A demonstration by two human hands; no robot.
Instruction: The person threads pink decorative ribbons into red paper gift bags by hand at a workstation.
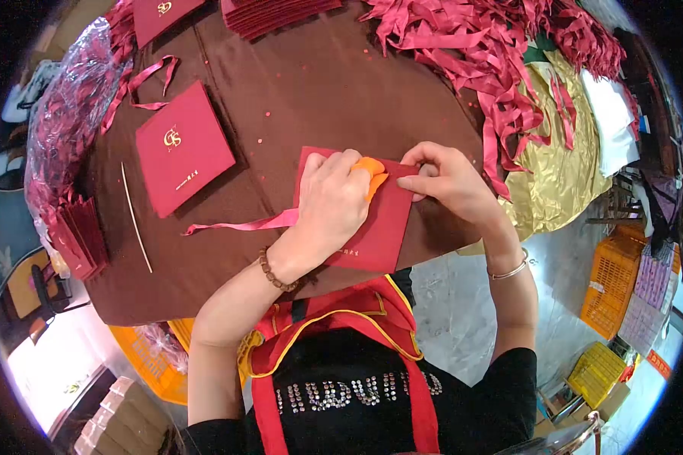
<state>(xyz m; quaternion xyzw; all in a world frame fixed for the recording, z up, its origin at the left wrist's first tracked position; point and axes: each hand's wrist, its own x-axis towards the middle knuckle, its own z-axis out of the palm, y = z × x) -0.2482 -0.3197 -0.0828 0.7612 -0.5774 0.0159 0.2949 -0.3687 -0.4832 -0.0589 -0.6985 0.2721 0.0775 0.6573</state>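
A red card (383, 239) with small gold lettering lies near the table's front edge. My left hand (334, 189) is closed around an orange cloth (374, 173) and presses it on the card's upper part. At the card's upper right corner, my right hand (440, 178) pinches the edge between thumb and fingers. A red ribbon (243, 225) runs out to the left from beneath my left hand. Another red card (186, 148) with a gold emblem lies farther left, beside a thin pale strip (135, 216).
Red ribbons (470, 61) pile up at the back right, beside gold wrapping (550, 167). Stacked red cards (273, 15) stand at the back. Plastic-wrapped red items (72, 114) line the left edge of the brown-covered table (258, 91). Orange crates (611, 280) stand on the floor at right.
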